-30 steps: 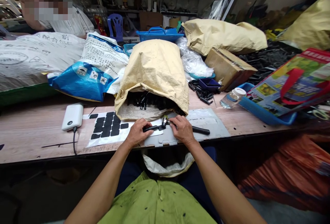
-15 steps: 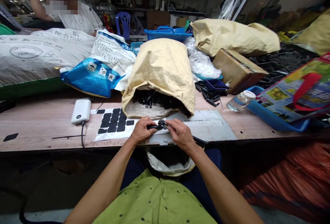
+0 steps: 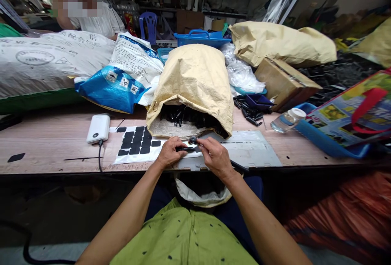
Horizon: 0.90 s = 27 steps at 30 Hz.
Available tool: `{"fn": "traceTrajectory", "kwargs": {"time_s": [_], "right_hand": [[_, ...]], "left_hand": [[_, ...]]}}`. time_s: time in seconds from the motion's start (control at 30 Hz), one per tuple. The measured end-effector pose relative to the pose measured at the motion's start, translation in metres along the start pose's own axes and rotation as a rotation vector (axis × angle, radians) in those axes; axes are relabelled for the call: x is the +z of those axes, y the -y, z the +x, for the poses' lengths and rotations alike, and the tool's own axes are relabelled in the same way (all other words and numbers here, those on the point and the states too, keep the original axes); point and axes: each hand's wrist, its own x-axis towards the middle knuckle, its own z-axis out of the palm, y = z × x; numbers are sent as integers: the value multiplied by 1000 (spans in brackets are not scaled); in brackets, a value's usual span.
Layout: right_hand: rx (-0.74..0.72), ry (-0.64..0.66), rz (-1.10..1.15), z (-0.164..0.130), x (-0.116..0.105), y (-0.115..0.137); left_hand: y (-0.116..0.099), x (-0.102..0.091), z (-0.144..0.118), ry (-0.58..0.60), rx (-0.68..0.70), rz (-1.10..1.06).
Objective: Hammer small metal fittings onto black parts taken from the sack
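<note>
Head view: my two hands meet at the centre of the frame, over the near edge of the wooden bench (image 3: 45,151).
Left hand (image 3: 168,154): my fingers are closed around a thin black rod-shaped part (image 3: 185,149), holding it level.
Right hand (image 3: 214,157): thumb and forefinger pinch a small round dark piece (image 3: 192,139) at the rod's right end.
Part's place: between both hands, just above the grey plate (image 3: 250,151) and the white sheet of black pads (image 3: 134,146).
Behind: the open tan sack (image 3: 194,82), black pieces showing in its mouth.
Left centre: a white power bank (image 3: 98,128) with its cable.
Upper left: another person, seated behind printed bags.
</note>
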Motion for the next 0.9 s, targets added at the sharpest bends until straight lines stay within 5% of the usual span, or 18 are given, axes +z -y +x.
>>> {"fn": "traceTrajectory", "kwargs": {"time_s": [0.33, 0.67, 0.9], "right_hand": [[3, -5, -23, -9, -4, -10], [3, 42, -220, -5, -1, -66], [36, 10, -252, -10, 7, -72]], "left_hand": [[-1, 1, 0, -15, -1, 42], [0, 0, -1, 2, 27, 93], [-4, -1, -1, 14, 30, 115]]}}
